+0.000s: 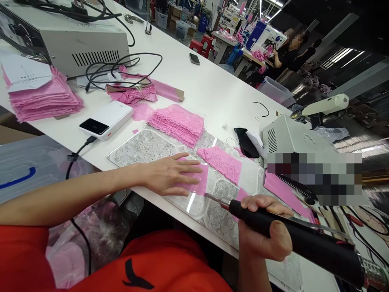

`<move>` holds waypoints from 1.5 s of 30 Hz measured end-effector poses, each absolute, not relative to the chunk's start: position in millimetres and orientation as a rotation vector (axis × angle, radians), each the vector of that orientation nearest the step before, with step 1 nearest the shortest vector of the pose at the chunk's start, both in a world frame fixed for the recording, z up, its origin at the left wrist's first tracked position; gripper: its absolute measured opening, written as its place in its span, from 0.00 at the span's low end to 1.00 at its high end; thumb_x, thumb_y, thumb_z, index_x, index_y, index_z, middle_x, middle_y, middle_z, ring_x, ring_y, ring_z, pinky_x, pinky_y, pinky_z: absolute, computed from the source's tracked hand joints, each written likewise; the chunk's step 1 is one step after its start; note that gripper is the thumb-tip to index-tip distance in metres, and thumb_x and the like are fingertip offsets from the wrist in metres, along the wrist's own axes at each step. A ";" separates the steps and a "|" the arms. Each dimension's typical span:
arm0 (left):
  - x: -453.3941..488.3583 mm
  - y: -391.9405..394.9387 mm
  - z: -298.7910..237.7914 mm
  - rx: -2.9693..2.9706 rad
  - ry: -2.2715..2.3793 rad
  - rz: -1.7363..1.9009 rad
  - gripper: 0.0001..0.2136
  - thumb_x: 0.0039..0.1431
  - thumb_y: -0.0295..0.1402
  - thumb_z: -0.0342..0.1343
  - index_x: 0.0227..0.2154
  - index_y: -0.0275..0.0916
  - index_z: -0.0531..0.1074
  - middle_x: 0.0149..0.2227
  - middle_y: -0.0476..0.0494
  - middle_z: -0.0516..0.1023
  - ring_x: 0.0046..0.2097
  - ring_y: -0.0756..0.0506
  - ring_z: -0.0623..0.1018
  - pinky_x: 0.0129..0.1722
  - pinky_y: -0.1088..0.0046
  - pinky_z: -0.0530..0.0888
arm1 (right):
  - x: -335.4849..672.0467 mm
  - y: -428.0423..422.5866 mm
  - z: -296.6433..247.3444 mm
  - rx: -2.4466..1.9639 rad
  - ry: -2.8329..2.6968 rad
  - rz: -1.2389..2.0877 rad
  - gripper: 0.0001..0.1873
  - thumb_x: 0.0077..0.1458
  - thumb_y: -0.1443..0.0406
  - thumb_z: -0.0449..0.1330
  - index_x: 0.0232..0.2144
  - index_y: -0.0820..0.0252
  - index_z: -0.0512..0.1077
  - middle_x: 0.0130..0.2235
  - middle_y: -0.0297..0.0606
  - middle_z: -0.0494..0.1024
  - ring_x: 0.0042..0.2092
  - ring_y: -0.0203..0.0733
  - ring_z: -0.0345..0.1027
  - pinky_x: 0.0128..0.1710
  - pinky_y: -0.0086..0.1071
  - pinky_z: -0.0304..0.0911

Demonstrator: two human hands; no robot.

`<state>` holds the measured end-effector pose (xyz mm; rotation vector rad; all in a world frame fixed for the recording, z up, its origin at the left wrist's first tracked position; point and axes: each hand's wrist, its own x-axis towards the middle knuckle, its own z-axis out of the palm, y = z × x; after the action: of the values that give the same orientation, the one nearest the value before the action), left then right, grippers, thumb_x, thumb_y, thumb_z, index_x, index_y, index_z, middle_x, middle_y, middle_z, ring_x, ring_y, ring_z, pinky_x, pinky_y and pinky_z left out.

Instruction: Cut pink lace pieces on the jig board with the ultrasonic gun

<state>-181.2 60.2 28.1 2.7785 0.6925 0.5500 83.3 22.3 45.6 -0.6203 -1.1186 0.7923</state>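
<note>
My left hand [170, 174] lies flat, fingers stretched out, on a pink fabric piece [199, 180] that rests on a clear glass plate [136, 150]. My right hand [263, 231] is wrapped round the black handle of a hot cutting tool [304, 237]; its metal tip [214, 198] points at the near edge of the pink piece. A pink lace piece [220, 162] lies just beyond on the plate. A stack of pink lace pieces [178, 123] sits at the plate's far edge.
A white power bank [106, 119] with a cable lies left of the plate. A taller pink lace stack [42, 97] and a grey machine box [69, 40] with black cables stand at far left. A phone [246, 142] and another white box [291, 138] are on the right. People work in the background.
</note>
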 end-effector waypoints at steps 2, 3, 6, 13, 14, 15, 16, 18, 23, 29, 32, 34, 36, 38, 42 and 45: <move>-190.2 59.9 31.6 2.771 0.736 0.571 0.19 0.68 0.41 0.48 0.57 0.41 0.70 0.64 0.37 0.64 0.67 0.38 0.59 0.68 0.52 0.46 | 83.1 22.5 45.7 -0.625 -1.123 0.781 0.07 0.47 0.65 0.55 0.30 0.59 0.70 0.28 0.32 0.70 0.26 0.34 0.63 0.24 0.33 0.63; -195.6 59.3 32.4 2.767 0.758 0.572 0.19 0.68 0.41 0.47 0.57 0.41 0.70 0.64 0.37 0.64 0.68 0.37 0.59 0.68 0.52 0.46 | 83.2 22.6 45.8 -0.627 -1.126 0.776 0.07 0.46 0.65 0.55 0.30 0.59 0.70 0.28 0.33 0.69 0.26 0.34 0.63 0.24 0.33 0.63; -214.7 54.5 31.3 2.756 0.824 0.552 0.18 0.69 0.39 0.46 0.56 0.42 0.70 0.64 0.38 0.64 0.68 0.37 0.58 0.67 0.52 0.49 | 83.6 22.7 47.2 -0.648 -1.114 0.761 0.09 0.44 0.64 0.54 0.30 0.60 0.71 0.28 0.33 0.69 0.25 0.35 0.62 0.23 0.33 0.62; -263.1 31.0 23.2 2.651 0.985 0.517 0.19 0.67 0.30 0.43 0.58 0.40 0.67 0.66 0.39 0.61 0.69 0.40 0.55 0.67 0.53 0.51 | 80.5 26.6 53.2 -0.688 -0.995 0.756 0.12 0.38 0.62 0.52 0.26 0.60 0.71 0.27 0.34 0.68 0.23 0.34 0.59 0.21 0.33 0.58; -267.9 27.6 22.6 2.631 0.996 0.510 0.20 0.66 0.29 0.43 0.59 0.41 0.66 0.66 0.39 0.60 0.69 0.40 0.55 0.67 0.53 0.51 | 77.9 27.9 52.9 -0.687 -0.983 0.787 0.12 0.37 0.62 0.52 0.26 0.60 0.71 0.26 0.33 0.67 0.23 0.34 0.59 0.21 0.33 0.58; -271.6 24.7 21.9 2.616 1.003 0.499 0.20 0.66 0.29 0.43 0.59 0.41 0.66 0.66 0.40 0.60 0.69 0.40 0.54 0.67 0.52 0.50 | 74.5 29.2 52.3 -0.688 -0.975 0.824 0.12 0.36 0.62 0.53 0.26 0.60 0.71 0.26 0.33 0.67 0.23 0.34 0.58 0.21 0.33 0.58; -274.4 22.4 21.2 2.604 1.013 0.487 0.21 0.65 0.28 0.43 0.59 0.42 0.65 0.66 0.41 0.60 0.70 0.41 0.53 0.68 0.52 0.50 | 70.3 30.4 51.5 -0.688 -0.967 0.860 0.12 0.36 0.62 0.53 0.26 0.59 0.70 0.26 0.32 0.67 0.23 0.34 0.59 0.21 0.33 0.59; -277.5 19.3 19.7 2.589 1.041 0.465 0.22 0.63 0.27 0.43 0.59 0.43 0.65 0.67 0.42 0.59 0.70 0.41 0.53 0.68 0.51 0.49 | 60.2 32.0 50.0 -0.686 -0.961 0.914 0.12 0.36 0.62 0.54 0.26 0.59 0.71 0.27 0.32 0.67 0.23 0.34 0.59 0.22 0.33 0.59; -278.8 18.0 15.1 2.603 1.048 0.437 0.25 0.59 0.24 0.43 0.59 0.42 0.66 0.67 0.41 0.59 0.70 0.39 0.52 0.67 0.49 0.49 | 28.9 30.8 51.0 -0.670 -0.990 0.970 0.11 0.39 0.61 0.56 0.28 0.59 0.71 0.29 0.32 0.70 0.25 0.35 0.62 0.25 0.35 0.63; -280.9 19.0 10.8 2.604 1.023 0.517 0.25 0.58 0.22 0.42 0.56 0.42 0.69 0.66 0.43 0.61 0.70 0.40 0.52 0.67 0.50 0.50 | -10.8 25.6 55.2 -0.591 -1.074 1.038 0.09 0.45 0.62 0.58 0.31 0.58 0.71 0.31 0.31 0.70 0.27 0.34 0.63 0.29 0.35 0.65; -281.0 18.7 10.0 2.603 1.020 0.561 0.23 0.58 0.22 0.43 0.53 0.42 0.72 0.65 0.44 0.63 0.70 0.40 0.53 0.67 0.51 0.51 | -27.8 24.3 54.6 -0.550 -1.109 1.078 0.07 0.47 0.62 0.59 0.32 0.57 0.70 0.31 0.30 0.69 0.28 0.33 0.64 0.31 0.35 0.66; -280.8 18.3 10.0 2.605 1.026 0.579 0.22 0.58 0.22 0.43 0.51 0.42 0.73 0.64 0.44 0.65 0.69 0.40 0.54 0.67 0.50 0.52 | -37.4 24.1 53.3 -0.536 -1.135 1.089 0.07 0.48 0.62 0.59 0.32 0.56 0.70 0.32 0.30 0.68 0.29 0.34 0.64 0.32 0.35 0.67; -280.6 17.8 10.2 2.612 1.025 0.597 0.22 0.59 0.21 0.43 0.50 0.42 0.74 0.64 0.45 0.65 0.69 0.40 0.54 0.67 0.49 0.53 | -44.9 24.3 51.4 -0.527 -1.157 1.091 0.07 0.49 0.62 0.59 0.33 0.56 0.69 0.32 0.31 0.68 0.30 0.34 0.64 0.32 0.35 0.67; -280.6 17.4 10.4 2.619 1.019 0.615 0.21 0.59 0.21 0.43 0.50 0.42 0.74 0.63 0.45 0.65 0.69 0.39 0.55 0.66 0.48 0.54 | -49.8 24.7 49.3 -0.517 -1.176 1.090 0.07 0.49 0.62 0.59 0.33 0.56 0.69 0.33 0.31 0.68 0.30 0.34 0.64 0.32 0.35 0.67; -280.9 16.9 10.5 2.621 1.027 0.637 0.22 0.58 0.19 0.44 0.48 0.44 0.75 0.63 0.46 0.66 0.69 0.40 0.55 0.66 0.49 0.55 | -52.7 25.5 45.9 -0.510 -1.201 1.089 0.07 0.50 0.63 0.59 0.34 0.56 0.69 0.33 0.32 0.68 0.30 0.34 0.64 0.32 0.35 0.67; -281.1 16.6 10.7 2.622 1.026 0.636 0.22 0.57 0.18 0.44 0.48 0.44 0.75 0.63 0.47 0.66 0.69 0.41 0.55 0.66 0.50 0.55 | -52.6 25.6 45.1 -0.520 -1.197 1.088 0.08 0.50 0.62 0.59 0.34 0.56 0.69 0.33 0.32 0.67 0.30 0.34 0.64 0.33 0.35 0.67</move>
<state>-281.1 16.6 10.7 2.6223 1.0264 0.6356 -52.6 25.6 45.1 -0.5202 -1.1966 1.0884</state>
